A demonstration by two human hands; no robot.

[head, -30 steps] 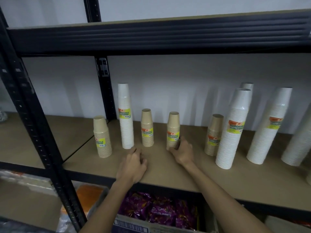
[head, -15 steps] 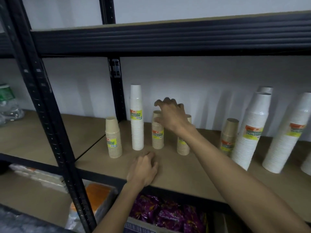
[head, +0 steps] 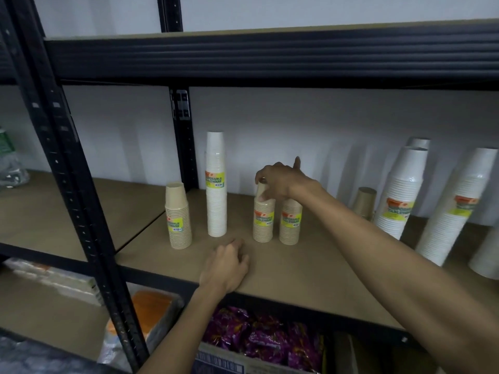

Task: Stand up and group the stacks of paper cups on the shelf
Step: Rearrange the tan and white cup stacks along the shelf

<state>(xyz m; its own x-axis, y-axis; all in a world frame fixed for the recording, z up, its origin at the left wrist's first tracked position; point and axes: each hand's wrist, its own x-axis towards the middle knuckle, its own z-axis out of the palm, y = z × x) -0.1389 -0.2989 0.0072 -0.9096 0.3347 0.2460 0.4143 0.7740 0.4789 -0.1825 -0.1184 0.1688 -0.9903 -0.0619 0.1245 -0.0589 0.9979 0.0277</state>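
Observation:
Upright stacks of paper cups stand on the brown shelf board (head: 310, 271). At the left is a short tan stack (head: 178, 217), then a tall white stack (head: 216, 184). Two short tan stacks stand side by side, the left one (head: 263, 221) touching the right one (head: 290, 224). My right hand (head: 280, 182) grips the top of the left of these two, index finger raised. My left hand (head: 226, 265) rests curled on the board near its front edge, holding nothing. Another tan stack (head: 364, 202) stands further right.
Tall white cup stacks (head: 399, 193) (head: 456, 209) crowd the right end. A black upright post (head: 81, 211) stands at front left, another (head: 182, 136) at the back. The upper shelf beam (head: 270, 55) hangs overhead. A box of purple packets (head: 259, 338) sits below.
My right hand rose from the board to the top of the middle tan stack and closed on it. That stack now stands against its right neighbour. My left hand stayed put.

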